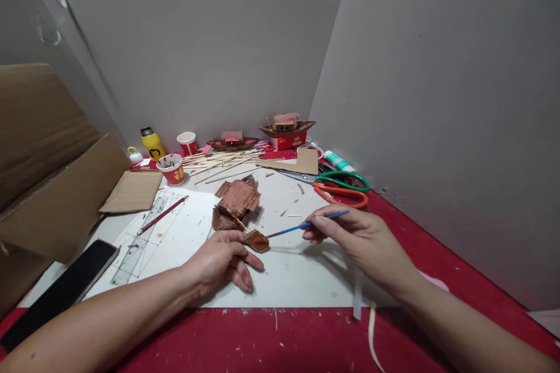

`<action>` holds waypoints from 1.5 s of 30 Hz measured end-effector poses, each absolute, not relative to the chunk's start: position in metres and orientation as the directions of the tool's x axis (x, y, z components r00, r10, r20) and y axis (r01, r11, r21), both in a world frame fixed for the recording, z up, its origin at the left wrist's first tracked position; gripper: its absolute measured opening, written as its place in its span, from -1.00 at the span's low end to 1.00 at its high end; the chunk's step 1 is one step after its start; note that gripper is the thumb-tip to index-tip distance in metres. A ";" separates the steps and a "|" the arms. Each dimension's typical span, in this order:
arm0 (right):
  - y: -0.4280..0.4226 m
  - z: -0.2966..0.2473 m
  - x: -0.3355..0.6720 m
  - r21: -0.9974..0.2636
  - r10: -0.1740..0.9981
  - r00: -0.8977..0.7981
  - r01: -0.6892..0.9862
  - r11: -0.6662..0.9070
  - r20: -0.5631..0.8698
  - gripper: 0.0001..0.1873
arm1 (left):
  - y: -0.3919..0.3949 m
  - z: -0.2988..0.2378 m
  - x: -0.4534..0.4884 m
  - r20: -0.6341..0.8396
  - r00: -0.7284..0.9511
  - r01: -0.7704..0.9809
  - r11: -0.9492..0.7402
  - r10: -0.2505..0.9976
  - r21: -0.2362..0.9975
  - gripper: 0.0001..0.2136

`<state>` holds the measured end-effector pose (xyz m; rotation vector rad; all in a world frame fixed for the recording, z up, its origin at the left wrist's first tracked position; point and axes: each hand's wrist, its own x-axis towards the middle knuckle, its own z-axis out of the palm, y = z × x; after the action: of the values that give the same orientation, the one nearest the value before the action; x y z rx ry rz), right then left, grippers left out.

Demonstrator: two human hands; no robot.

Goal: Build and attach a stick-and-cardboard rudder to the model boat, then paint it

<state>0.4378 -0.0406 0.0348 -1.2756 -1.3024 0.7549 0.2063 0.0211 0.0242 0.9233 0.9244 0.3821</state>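
Observation:
In the middle of the white work sheet, my left hand (pixel 225 256) pinches a small, glossy brown piece (pixel 257 241) between thumb and forefinger, its other fingers loosely curled. My right hand (pixel 345 227) is closed round a thin blue paintbrush (pixel 301 226), whose tip touches or nearly touches the right side of the brown piece. Just behind my left fingers sits a small brown model boat (pixel 237 201) with a ridged roof. A thin stick slants from it toward the brown piece; whether the two are joined, I cannot tell.
Green and orange-handled scissors (pixel 341 186) lie at back right. Wooden sticks (pixel 223 160), paper cups (pixel 170 170), a yellow bottle (pixel 153 143) and two model boats (pixel 287 122) stand behind. A ruler (pixel 140 245), red pencil (pixel 161 215), phone (pixel 61 291) and cardboard box (pixel 65 198) occupy the left.

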 end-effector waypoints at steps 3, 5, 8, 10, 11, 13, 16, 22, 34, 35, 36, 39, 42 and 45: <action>-0.039 0.036 0.435 -0.954 0.942 0.210 0.207 0.219 0.262 -0.62 | 0.022 0.021 0.205 -0.508 0.576 0.075 0.578 0.640 0.813 -0.76; -0.039 0.035 0.433 -0.960 0.947 0.203 0.184 0.213 0.249 -0.62 | 0.023 0.020 0.204 -0.506 0.582 0.079 0.576 0.636 0.814 -0.76; -0.039 0.033 0.433 -0.963 0.961 0.158 0.184 0.196 0.225 -0.63 | 0.024 0.019 0.204 -0.503 0.594 0.089 0.570 0.628 0.817 -0.76; -0.039 0.032 0.437 -0.964 0.971 0.117 0.193 0.185 0.210 -0.64 | 0.023 0.020 0.204 -0.505 0.585 0.085 0.570 0.635 0.817 -0.75; -0.040 0.031 0.439 -0.963 0.972 0.106 0.195 0.185 0.208 -0.65 | 0.023 0.021 0.204 -0.509 0.575 0.086 0.571 0.641 0.816 -0.75; -0.041 0.032 0.443 -0.962 0.971 0.109 0.199 0.186 0.211 -0.68 | 0.022 0.023 0.205 -0.520 0.551 0.096 0.569 0.653 0.817 -0.76; -0.042 0.034 0.448 -0.961 0.964 0.143 0.198 0.193 0.224 -0.69 | 0.021 0.027 0.207 -0.520 0.538 0.112 0.556 0.663 0.824 -0.79; -0.040 0.035 0.450 -0.961 0.945 0.198 0.147 0.235 0.261 -0.71 | 0.020 0.029 0.207 -0.512 0.535 0.120 0.539 0.672 0.834 -0.84; -0.035 0.030 0.445 -0.983 0.982 0.069 0.055 0.174 0.177 -0.68 | 0.023 0.026 0.205 -0.503 0.548 0.099 0.546 0.668 0.832 -0.84; -0.035 0.030 0.444 -0.984 0.982 0.070 0.050 0.172 0.176 -0.69 | 0.023 0.027 0.205 -0.504 0.549 0.100 0.547 0.667 0.831 -0.85; -0.035 0.029 0.442 -0.984 0.982 0.071 0.050 0.172 0.175 -0.70 | 0.023 0.027 0.206 -0.506 0.547 0.103 0.546 0.667 0.831 -0.85; -0.037 0.028 0.440 -0.982 0.982 0.064 0.078 0.171 0.176 -0.73 | 0.023 0.030 0.207 -0.513 0.537 0.117 0.542 0.670 0.832 -0.84; -0.038 0.029 0.439 -0.979 0.980 0.061 0.090 0.183 0.188 -0.75 | 0.023 0.031 0.208 -0.522 0.536 0.129 0.547 0.663 0.827 -0.84; -0.038 0.029 0.438 -0.973 0.970 0.088 0.069 0.220 0.225 -0.76 | 0.023 0.030 0.207 -0.519 0.548 0.127 0.548 0.657 0.827 -0.86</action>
<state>0.4385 -0.0381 0.0294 -1.1271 -1.2789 0.9457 0.2075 0.0232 0.0303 0.9632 0.9633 0.3793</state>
